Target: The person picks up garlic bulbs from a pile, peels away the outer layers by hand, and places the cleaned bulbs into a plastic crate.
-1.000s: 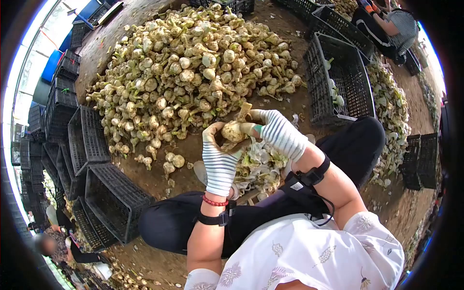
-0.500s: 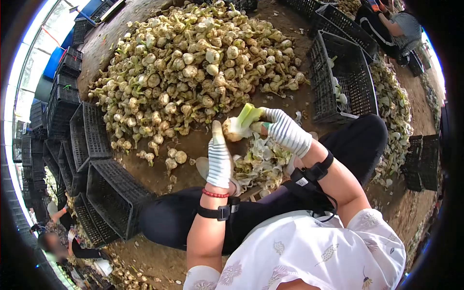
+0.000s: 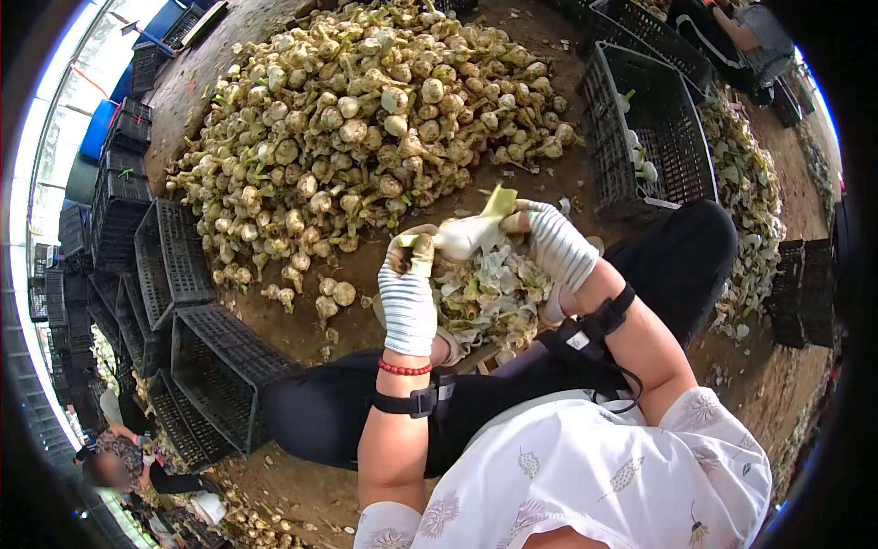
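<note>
A white garlic bulb [image 3: 463,238] with a short green stem lies level between my hands, above the ground. My left hand [image 3: 407,291], in a striped glove, closes its bent fingers at the bulb's left end; something dark and brown shows at the fingertips. The stem's end is in the grip of my right hand [image 3: 556,245], gloved the same way, with thumb and fingers pinched. Below both hands sits a heap of peeled garlic skins [image 3: 494,306]. A large pile of unpeeled garlic bulbs [image 3: 357,128] spreads out in front of me.
A black plastic crate [image 3: 672,151] with a few whitish bulbs stands by my right knee. Black crates [image 3: 233,366] lie tipped at my left, with stacks behind. More skins [image 3: 745,210] cover the ground at right. One person [image 3: 123,457] sits lower left, another [image 3: 764,41] upper right.
My left fingers, earlier upright beside the bulb, have curled over its end. The bulb now shows whiter and lies more level. My right hand stays at the stem.
</note>
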Available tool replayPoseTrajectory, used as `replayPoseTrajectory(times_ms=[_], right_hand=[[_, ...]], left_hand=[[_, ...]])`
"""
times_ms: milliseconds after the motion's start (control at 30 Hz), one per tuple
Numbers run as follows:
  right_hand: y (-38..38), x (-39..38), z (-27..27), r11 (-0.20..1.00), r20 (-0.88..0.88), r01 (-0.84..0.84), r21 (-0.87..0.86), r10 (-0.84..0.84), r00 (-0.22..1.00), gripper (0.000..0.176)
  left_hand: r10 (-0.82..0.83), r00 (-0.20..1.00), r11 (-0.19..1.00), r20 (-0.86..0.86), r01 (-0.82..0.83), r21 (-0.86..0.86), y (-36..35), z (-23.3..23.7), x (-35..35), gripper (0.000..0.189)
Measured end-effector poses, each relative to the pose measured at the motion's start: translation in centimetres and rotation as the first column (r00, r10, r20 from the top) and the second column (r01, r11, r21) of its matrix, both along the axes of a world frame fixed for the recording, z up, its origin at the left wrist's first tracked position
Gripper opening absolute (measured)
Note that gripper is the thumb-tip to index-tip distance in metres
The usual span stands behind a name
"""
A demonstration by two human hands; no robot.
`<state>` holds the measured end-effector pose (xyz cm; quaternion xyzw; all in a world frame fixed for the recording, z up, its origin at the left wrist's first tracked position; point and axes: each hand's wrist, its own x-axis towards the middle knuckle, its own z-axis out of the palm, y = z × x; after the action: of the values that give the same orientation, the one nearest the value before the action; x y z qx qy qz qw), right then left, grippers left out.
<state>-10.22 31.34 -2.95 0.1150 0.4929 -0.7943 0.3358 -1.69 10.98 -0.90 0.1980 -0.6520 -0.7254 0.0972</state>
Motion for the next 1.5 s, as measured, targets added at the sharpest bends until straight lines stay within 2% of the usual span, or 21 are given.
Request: replayPoseTrajectory(times_ms=[33,67,100,133,167,233,300,400,433,633,767,867,967,1033,1100,1167,1200,1300,1367,1433,1500], right_hand=[[0.7,-1.0,-2.6,0.998,0.041,0.053,-0.040,-0.051,0.998,0.017],[1.0,-1.7,-2.6,0.970,-0.086,-0.009,0.242,0.031,0.996,0.019],[1.3,-2.4,-2.6,0.860,-0.183,-0.032,0.509,0.144,0.972,0.021],[1.6,-3.1,-5.5,0.672,-0.277,-0.065,0.737,0.388,0.879,0.025],[2.2,-3.0,-7.4,0.605,-0.414,0.024,0.796,0.514,0.752,0.029],[0.0,-1.6,-1.0,0.615,-0.570,0.150,0.774,0.574,0.589,0.030],[-2.6,0.1,5.1,0.681,-0.606,0.103,0.725,0.559,0.566,0.029],[-4.3,1.4,6.7,0.560,-0.615,0.255,0.788,0.701,0.361,0.025],[-4.6,1.5,6.3,0.497,-0.587,0.320,0.806,0.738,0.332,0.024],[-5.5,1.6,4.8,0.379,-0.551,0.496,0.781,0.793,0.260,0.013],[-3.5,-1.3,2.7,0.554,-0.733,0.493,0.671,0.595,0.329,0.009],[-0.6,-3.3,-1.7,0.460,-0.617,0.423,0.781,0.676,0.403,0.010],[0.9,-2.7,-0.4,0.358,-0.453,0.290,0.888,0.793,0.407,0.021],[-0.3,-1.1,4.4,0.651,-0.593,0.080,0.755,0.625,0.508,0.038],[-1.4,-0.6,6.6,0.822,-0.634,-0.079,0.564,0.492,0.597,0.033],[-1.6,-1.0,6.3,0.793,-0.502,-0.182,0.582,0.526,0.686,0.022],[-1.9,-0.6,6.0,0.832,-0.536,-0.130,0.540,0.458,0.709,0.018],[-2.7,1.8,4.7,0.867,-0.674,0.033,0.498,0.363,0.643,0.015],[-3.0,2.8,4.0,0.866,-0.755,0.088,0.493,0.375,0.538,0.015],[-2.7,2.5,3.9,0.847,-0.723,0.064,0.528,0.409,0.557,0.015],[-2.0,1.0,3.0,0.761,-0.503,0.055,0.646,0.370,0.781,0.016]], left_hand=[[-0.004,1.000,1.000,0.002,0.004,0.001,-0.2,0.1,0.2,0.023],[-0.016,1.000,0.996,0.005,0.015,0.090,-0.5,0.4,0.4,0.023],[-0.028,1.000,0.984,0.007,0.026,0.177,-0.7,0.7,0.7,0.022],[-0.042,0.999,0.994,-0.010,0.042,0.098,-0.8,1.3,0.8,0.020],[-0.045,0.999,0.994,-0.012,0.046,0.096,-0.8,1.3,0.7,0.020],[-0.039,0.990,0.988,-0.138,0.017,-0.155,-0.7,0.5,0.9,0.017],[-0.129,0.962,0.796,-0.242,-0.046,-0.604,-0.3,1.7,0.5,0.017],[-0.129,0.961,0.747,-0.245,-0.069,-0.661,0.6,2.2,0.3,0.029],[-0.122,0.954,0.800,-0.272,-0.068,-0.596,1.1,2.8,0.4,0.029],[-0.223,0.935,0.704,-0.277,-0.043,-0.709,0.8,2.6,0.7,0.028],[-0.273,0.939,0.675,-0.210,0.031,-0.737,-0.3,2.1,1.1,0.021],[-0.178,0.949,0.903,-0.259,0.054,-0.425,-0.6,1.5,1.1,0.009],[-0.184,0.949,0.902,-0.256,0.059,-0.427,-0.9,1.5,1.0,0.010],[-0.221,0.945,0.862,-0.241,0.074,-0.501,-0.4,2.2,0.8,0.010],[-0.278,0.935,0.815,-0.222,0.107,-0.570,0.0,2.2,0.7,0.011],[-0.259,0.934,0.866,-0.248,0.111,-0.488,-0.3,1.6,0.6,0.016],[-0.153,0.951,0.977,-0.269,0.105,-0.183,0.5,2.3,0.4,0.033],[0.092,0.987,0.977,-0.132,-0.064,0.202,0.9,1.2,0.0,0.048],[0.121,0.993,0.976,-0.016,-0.116,0.186,0.6,0.6,0.3,0.039],[0.080,0.991,0.879,0.107,-0.121,0.460,0.6,0.5,0.6,0.032],[0.111,0.992,0.889,0.067,-0.129,0.439,0.7,0.6,0.6,0.026]])
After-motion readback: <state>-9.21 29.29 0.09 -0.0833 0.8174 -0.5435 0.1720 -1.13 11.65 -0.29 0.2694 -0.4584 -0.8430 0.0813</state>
